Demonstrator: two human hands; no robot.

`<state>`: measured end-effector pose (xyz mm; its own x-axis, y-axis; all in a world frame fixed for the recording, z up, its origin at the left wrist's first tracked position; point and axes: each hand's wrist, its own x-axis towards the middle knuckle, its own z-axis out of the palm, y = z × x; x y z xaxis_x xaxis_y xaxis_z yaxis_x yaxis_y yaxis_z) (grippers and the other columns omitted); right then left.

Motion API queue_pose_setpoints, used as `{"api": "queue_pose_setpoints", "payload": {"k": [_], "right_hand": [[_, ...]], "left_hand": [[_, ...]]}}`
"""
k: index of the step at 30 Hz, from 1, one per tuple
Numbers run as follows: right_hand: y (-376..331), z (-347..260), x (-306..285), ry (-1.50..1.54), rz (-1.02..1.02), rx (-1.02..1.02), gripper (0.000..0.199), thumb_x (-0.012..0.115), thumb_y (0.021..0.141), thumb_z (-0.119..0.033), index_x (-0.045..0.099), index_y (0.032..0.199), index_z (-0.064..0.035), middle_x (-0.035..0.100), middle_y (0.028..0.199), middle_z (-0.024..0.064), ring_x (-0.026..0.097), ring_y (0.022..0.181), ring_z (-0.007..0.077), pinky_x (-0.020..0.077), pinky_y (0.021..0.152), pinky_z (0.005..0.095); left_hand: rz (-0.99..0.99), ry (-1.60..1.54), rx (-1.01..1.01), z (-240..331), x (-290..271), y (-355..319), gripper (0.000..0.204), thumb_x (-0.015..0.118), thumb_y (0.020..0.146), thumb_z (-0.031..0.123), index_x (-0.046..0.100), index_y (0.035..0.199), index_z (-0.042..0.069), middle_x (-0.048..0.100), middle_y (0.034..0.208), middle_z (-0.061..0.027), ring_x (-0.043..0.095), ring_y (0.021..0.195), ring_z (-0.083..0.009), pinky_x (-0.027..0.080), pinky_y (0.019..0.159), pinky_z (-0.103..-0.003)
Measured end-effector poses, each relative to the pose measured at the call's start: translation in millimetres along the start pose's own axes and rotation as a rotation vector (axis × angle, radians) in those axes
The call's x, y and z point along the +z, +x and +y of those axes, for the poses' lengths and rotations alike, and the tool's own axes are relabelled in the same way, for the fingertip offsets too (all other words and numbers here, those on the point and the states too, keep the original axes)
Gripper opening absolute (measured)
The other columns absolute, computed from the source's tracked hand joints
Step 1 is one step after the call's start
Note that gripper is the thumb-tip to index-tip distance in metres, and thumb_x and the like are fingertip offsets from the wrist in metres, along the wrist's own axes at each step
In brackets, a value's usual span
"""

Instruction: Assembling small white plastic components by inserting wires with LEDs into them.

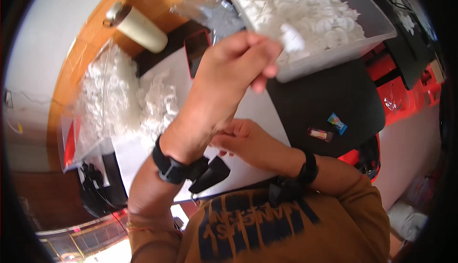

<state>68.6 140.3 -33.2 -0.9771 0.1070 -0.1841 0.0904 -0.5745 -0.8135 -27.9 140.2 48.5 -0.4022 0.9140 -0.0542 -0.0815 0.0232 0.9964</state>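
Observation:
My left hand [238, 65] reaches across, up and to the right, to the near edge of a large clear plastic bin [324, 65]. Its fingers are pinched together, with a small blurred white piece [292, 38] at their tips. The bin holds a heap of white ring-like plastic parts [300, 12]. Lower down, my right hand [250, 143] is bent over the white sheet [260, 112], its fingers drawn together. My left wrist partly covers those fingertips, so what they hold cannot be made out. Left of my left forearm, loose translucent white parts [160, 100] lie piled on the sheet.
A clear container [107, 96] of similar parts stands at left. Behind are a cream bottle [143, 29], a red-edged phone [195, 50] and a clear plastic bag [210, 12]. Two small wrappers, blue [337, 123] and dark red [319, 134], lie on the black table [329, 93]. Red stools [400, 98] stand right.

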Motion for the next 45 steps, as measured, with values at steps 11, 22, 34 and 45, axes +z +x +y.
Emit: {"api": "queue_pose_setpoints", "payload": {"k": [11,22,34,45], "right_hand": [[6,-9,-2,-0.094,0.107,-0.037,0.019,0.051,0.086,-0.014,0.060,0.098,-0.0023,0.061,0.086,0.0035,0.052,0.069,0.0078,0.0399,0.063,0.0210],[9,-1,0,-0.243,0.261,-0.082,0.021,0.049,0.085,-0.013,0.059,0.099,-0.0007,0.061,0.084,0.0067,0.050,0.065,0.0095,0.0396,0.061,0.0221],[17,-1,-3,-0.246,0.305,-0.052,0.022,0.047,0.086,-0.012,0.059,0.100,-0.0005,0.059,0.085,0.0068,0.048,0.065,0.0094,0.0382,0.058,0.0220],[9,-5,7,-0.025,-0.047,0.090,0.042,0.044,0.090,-0.027,0.045,0.118,0.0050,0.059,0.099,0.0141,0.058,0.076,0.0162,0.0460,0.064,0.0257]], "left_hand": [[0.142,0.533,-0.031,6,-68,-67,0.023,0.056,0.082,0.019,0.061,0.094,0.000,0.056,0.069,-0.0013,0.045,0.054,-0.0041,0.035,0.049,-0.017],[0.636,0.999,-0.249,-59,-114,-174,0.014,0.061,0.076,0.005,0.059,0.089,0.000,0.056,0.072,-0.0072,0.046,0.053,-0.0116,0.040,0.051,-0.024],[0.603,1.097,-0.190,-64,-119,-174,0.023,0.061,0.075,0.002,0.057,0.098,0.001,0.055,0.076,-0.0081,0.053,0.058,-0.0143,0.041,0.051,-0.024],[0.343,0.259,-0.116,-48,-70,-134,0.017,0.060,0.078,-0.003,0.054,0.093,-0.001,0.059,0.079,-0.0022,0.048,0.063,-0.0010,0.035,0.054,-0.013]]}}
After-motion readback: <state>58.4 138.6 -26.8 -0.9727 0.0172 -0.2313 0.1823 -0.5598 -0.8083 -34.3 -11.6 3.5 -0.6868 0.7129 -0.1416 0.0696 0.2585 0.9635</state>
